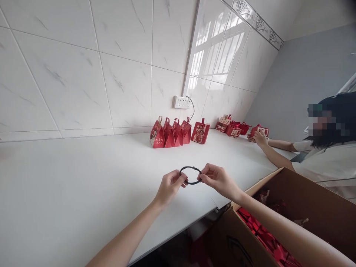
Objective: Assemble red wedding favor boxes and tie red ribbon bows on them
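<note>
A thin black hair tie (190, 183) is stretched into an oval between my two hands above the white table. My left hand (170, 185) pinches its left side between thumb and fingers. On the opposite side, my right hand (218, 179) grips the band in the same way. A small light-coloured bit shows at the top of the loop. Beyond my hands, several red gift boxes (168, 135) with ribbon loops stand in a row, and another red box (200, 132) is just to their right.
A cardboard box (314, 189) holding red items stands at the table's front right, under my right forearm. At the far right a co-worker's hands (260, 138) hold a red box. More red boxes (233, 129) sit near the tiled wall, below a power strip (182, 102).
</note>
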`<state>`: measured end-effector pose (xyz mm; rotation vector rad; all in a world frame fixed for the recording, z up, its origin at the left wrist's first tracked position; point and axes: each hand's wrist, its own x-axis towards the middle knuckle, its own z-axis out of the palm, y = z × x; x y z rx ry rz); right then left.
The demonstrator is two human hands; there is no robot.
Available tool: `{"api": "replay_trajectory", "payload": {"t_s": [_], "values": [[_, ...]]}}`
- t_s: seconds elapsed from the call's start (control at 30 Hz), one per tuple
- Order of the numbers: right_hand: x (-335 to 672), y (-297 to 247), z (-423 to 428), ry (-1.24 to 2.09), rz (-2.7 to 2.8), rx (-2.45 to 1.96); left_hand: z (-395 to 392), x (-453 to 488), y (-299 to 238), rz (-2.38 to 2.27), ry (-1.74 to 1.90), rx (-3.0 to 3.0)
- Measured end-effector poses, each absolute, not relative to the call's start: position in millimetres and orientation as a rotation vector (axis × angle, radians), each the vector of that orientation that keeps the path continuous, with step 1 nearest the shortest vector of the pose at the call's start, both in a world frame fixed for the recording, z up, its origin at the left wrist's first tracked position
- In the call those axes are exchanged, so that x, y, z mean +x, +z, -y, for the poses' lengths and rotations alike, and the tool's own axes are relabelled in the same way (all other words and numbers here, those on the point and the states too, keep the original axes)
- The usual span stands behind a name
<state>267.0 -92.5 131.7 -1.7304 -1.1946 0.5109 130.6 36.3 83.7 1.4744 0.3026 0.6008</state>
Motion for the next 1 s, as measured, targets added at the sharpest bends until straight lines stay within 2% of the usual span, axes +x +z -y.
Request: {"api": "replay_trajectory", "payload": {"t_s": [0.27,0.53,0.77,0.87,1.0], "values": [[258.7,130.2,107.5,0.125,1.219,-1.866,-34.6,127.8,85.4,-0.296,0.716,1.483],[244.0,144.3,120.8,-0.081,1.269,-1.748,-33.6,121.2,94.0,-0.204,0.833,1.534],[246.2,144.6,126.1,-0.342,1.355,-1.733,-33.2,120.6,93.8,-0.18,0.78,1.577],[249.4,142.9,126.2,-0.352,1.34,-1.775,-31.7,119.7,95.7,-0.097,0.654,1.543],[258.4,133.8,122.0,-0.17,1.296,-1.925,-33.6,117.5,93.7,-0.051,0.397,1.519]]}}
